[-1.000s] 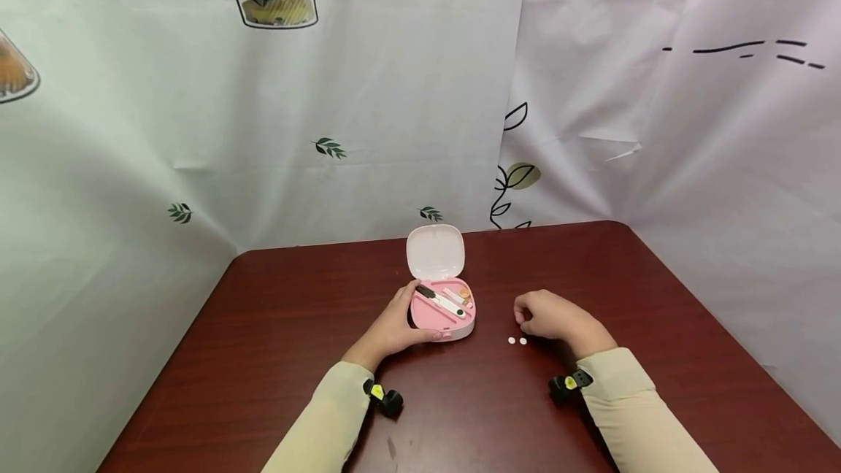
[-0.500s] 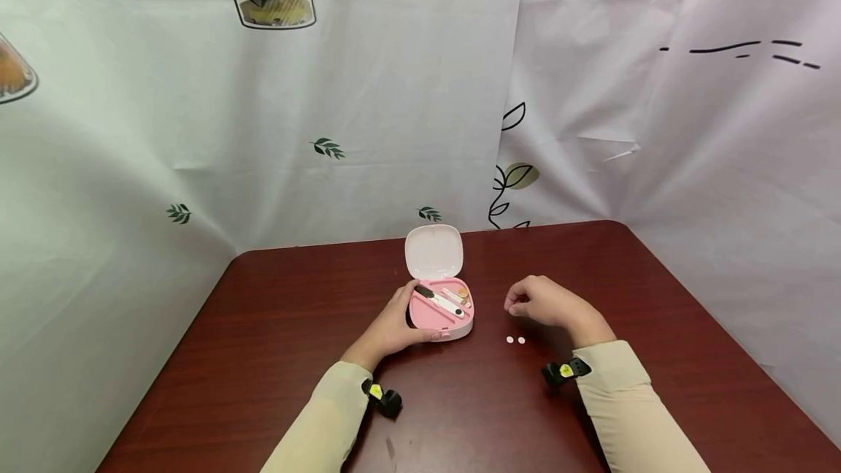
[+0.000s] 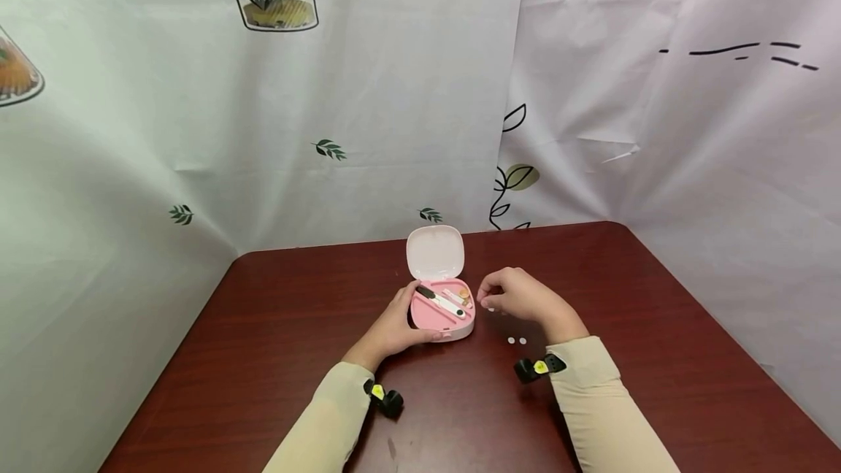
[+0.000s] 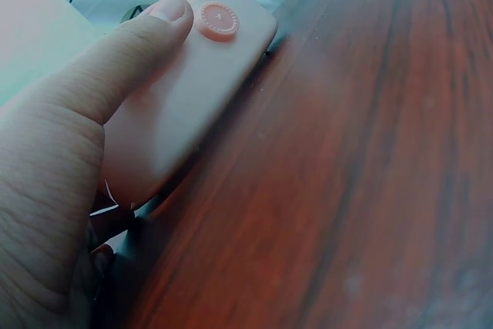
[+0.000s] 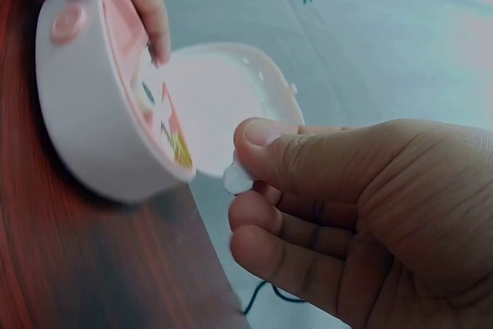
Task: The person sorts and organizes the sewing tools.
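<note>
A pink and white case (image 3: 465, 330) stands on the table with its white lid (image 3: 435, 252) raised. My left hand (image 3: 394, 323) grips the case's left side, thumb beside the round pink button (image 4: 219, 21) on its front. Inside lie a white tool with a dark end (image 3: 442, 301) and several small pieces in the right compartment. Just right of the case, above the table, my right hand (image 3: 522, 296) pinches a small white disc (image 5: 237, 178) between thumb and fingers. Its exact kind is unclear.
Two more small white discs, the left disc (image 3: 511, 340) and the right disc (image 3: 523, 341), lie on the dark red wooden table (image 3: 296, 298) below my right hand. A pale printed cloth (image 3: 394, 93) hangs behind the table's far edge.
My right hand has lifted and moved left toward the case, with a white disc now visible in its fingers. The left hand, the case and the two discs have stayed put.
</note>
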A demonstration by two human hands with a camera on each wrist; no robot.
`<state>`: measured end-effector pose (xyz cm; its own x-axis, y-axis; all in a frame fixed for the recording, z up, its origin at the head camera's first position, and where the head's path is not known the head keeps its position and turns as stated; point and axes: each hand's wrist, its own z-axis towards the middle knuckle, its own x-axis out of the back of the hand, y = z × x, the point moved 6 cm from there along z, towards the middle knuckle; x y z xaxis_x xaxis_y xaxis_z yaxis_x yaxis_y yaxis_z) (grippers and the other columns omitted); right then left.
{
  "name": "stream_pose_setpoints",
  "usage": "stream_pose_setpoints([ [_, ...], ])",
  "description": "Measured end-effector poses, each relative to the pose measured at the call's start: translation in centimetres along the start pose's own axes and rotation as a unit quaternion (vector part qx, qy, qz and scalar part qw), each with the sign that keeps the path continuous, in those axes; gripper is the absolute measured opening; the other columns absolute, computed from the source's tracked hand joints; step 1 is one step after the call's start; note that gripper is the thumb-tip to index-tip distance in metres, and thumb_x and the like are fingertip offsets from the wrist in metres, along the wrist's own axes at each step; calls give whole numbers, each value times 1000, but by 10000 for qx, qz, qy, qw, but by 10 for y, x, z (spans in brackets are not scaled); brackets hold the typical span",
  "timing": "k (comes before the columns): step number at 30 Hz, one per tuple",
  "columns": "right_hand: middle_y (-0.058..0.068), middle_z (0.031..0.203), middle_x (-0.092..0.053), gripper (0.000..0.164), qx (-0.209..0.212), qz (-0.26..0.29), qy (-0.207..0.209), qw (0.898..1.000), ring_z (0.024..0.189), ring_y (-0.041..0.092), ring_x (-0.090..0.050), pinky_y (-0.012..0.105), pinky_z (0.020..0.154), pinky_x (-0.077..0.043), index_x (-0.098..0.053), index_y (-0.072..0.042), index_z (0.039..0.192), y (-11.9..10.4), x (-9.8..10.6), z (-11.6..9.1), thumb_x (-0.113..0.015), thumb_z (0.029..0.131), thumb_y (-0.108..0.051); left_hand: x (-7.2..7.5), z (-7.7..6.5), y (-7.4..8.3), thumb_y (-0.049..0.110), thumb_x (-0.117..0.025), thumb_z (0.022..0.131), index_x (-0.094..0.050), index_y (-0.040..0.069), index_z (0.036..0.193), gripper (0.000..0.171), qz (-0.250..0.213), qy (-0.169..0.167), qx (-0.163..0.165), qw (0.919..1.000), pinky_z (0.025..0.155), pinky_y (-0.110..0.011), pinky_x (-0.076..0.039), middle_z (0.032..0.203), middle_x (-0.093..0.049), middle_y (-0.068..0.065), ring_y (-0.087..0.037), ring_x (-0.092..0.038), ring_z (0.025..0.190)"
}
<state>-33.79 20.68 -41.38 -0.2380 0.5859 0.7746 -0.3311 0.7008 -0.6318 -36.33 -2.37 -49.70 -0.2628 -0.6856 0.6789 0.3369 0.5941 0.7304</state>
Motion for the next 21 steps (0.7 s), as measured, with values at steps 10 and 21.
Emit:
stream_pose_setpoints([
  [10, -1, 75, -64, 7, 446, 384, 55, 9983, 65, 15, -63, 30, 61, -54, -71, -8, 89, -21, -11, 12, -71, 90, -1, -1, 1, -1, 57, -87, 70, -22, 17, 161, 119, 35, -32, 19, 10000, 115, -48, -34, 158, -33, -12, -26, -37, 142],
  [21, -4, 75, -60, 17, 778, 458, 367, 9952, 67, 12, -55, 27, 60, -48, -64, -13, 82, -25, -13, 15, -69, 81, 3, 0, 2, 0, 55, -88, 70, -23, 16, 161, 119, 17, -1, -57, 10000, 115, -47, -34, 157, -33, -13, -26, -38, 142],
])
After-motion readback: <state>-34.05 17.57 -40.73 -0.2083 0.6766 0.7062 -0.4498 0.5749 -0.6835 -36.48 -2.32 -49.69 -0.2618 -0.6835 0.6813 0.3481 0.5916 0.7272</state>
